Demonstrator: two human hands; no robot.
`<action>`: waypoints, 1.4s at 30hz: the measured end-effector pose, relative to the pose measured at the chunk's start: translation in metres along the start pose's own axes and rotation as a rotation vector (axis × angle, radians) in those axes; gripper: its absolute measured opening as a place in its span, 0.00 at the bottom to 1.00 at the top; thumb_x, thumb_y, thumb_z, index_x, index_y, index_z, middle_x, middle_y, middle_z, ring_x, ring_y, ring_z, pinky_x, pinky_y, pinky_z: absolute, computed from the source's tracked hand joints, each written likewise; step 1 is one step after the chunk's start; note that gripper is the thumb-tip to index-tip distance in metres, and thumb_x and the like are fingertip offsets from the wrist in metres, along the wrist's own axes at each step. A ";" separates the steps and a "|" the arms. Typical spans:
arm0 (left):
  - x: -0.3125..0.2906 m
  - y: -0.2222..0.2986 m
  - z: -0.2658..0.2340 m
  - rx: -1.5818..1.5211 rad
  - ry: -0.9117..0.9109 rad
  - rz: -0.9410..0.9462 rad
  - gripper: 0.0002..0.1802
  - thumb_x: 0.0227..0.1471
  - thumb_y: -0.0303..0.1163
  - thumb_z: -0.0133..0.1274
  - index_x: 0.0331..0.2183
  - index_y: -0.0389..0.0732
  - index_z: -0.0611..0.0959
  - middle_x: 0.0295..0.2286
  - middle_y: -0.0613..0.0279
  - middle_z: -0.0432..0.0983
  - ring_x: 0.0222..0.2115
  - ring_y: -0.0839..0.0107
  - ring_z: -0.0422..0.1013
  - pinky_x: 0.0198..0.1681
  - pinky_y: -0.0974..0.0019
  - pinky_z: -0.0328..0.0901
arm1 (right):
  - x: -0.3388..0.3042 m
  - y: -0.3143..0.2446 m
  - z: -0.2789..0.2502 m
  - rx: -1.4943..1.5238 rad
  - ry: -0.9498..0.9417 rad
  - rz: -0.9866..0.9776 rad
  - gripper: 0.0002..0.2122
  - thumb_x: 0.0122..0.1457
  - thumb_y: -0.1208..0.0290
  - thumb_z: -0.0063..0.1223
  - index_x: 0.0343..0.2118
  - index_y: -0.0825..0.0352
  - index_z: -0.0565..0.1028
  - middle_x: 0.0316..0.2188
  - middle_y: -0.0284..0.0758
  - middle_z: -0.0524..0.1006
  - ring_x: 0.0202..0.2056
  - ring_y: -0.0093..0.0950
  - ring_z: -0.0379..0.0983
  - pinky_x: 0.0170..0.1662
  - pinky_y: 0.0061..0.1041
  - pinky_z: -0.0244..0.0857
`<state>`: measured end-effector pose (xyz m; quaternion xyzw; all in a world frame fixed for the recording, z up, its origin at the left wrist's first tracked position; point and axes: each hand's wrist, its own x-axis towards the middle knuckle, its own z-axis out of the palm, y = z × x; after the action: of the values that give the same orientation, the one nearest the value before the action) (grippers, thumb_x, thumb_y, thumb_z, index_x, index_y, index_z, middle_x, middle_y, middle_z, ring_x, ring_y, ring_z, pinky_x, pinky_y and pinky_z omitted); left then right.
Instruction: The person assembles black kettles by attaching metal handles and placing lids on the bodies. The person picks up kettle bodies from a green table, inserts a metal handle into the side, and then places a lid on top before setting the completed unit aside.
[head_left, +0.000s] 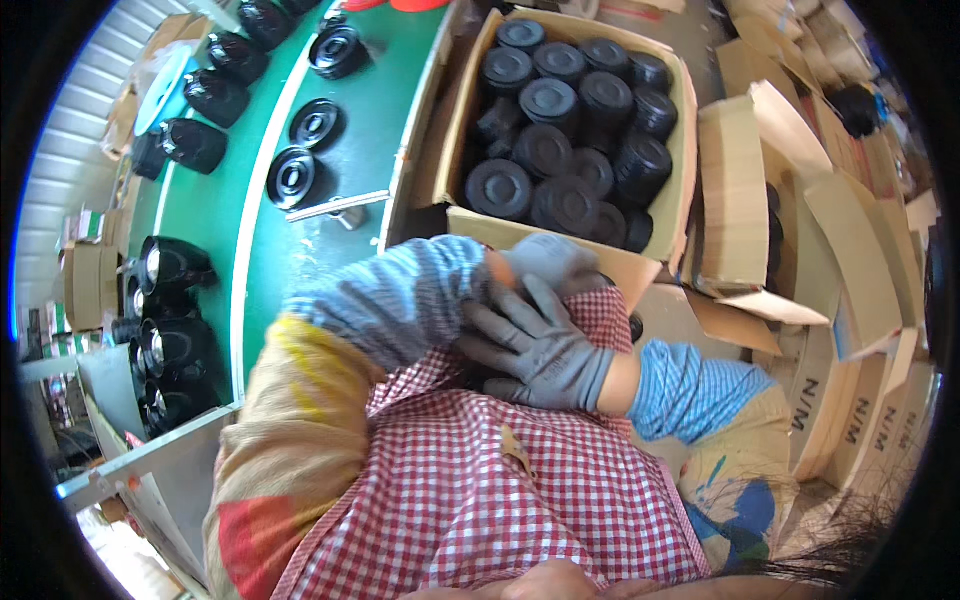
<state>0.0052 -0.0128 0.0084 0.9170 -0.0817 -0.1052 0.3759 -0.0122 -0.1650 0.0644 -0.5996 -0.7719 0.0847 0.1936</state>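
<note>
My left hand (553,262), in a grey glove, is bent in across my front beside the near edge of the carton. Its fingers are curled, and what they hold, if anything, is hidden. My right hand (545,355), gloved in the same grey, lies with spread fingers against my left forearm near the wrist. A blue striped sleeve cover (405,295) wraps that forearm. Red-and-white checked apron cloth (490,470) lies below both hands, with a fold of it rising next to the left hand.
An open carton (690,150) of stacked black round parts (548,150) stands ahead. On the left, a green workbench (370,110) carries black ringed parts (293,178), a metal bar (338,206) and several black rounded housings (192,145). More cartons (735,195) crowd the right.
</note>
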 end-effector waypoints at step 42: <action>-0.082 0.041 -0.110 0.105 -0.234 0.086 0.16 0.57 0.36 0.56 0.45 0.41 0.84 0.35 0.50 0.80 0.38 0.52 0.77 0.44 0.54 0.70 | -0.056 0.011 -0.096 0.189 -0.214 0.623 0.25 0.67 0.49 0.46 0.60 0.60 0.72 0.33 0.47 0.81 0.33 0.44 0.81 0.39 0.43 0.72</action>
<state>-0.0490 0.0512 0.1249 0.9125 -0.1695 -0.1909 0.3196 0.0481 -0.2255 0.1370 -0.7737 -0.5564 0.2730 0.1311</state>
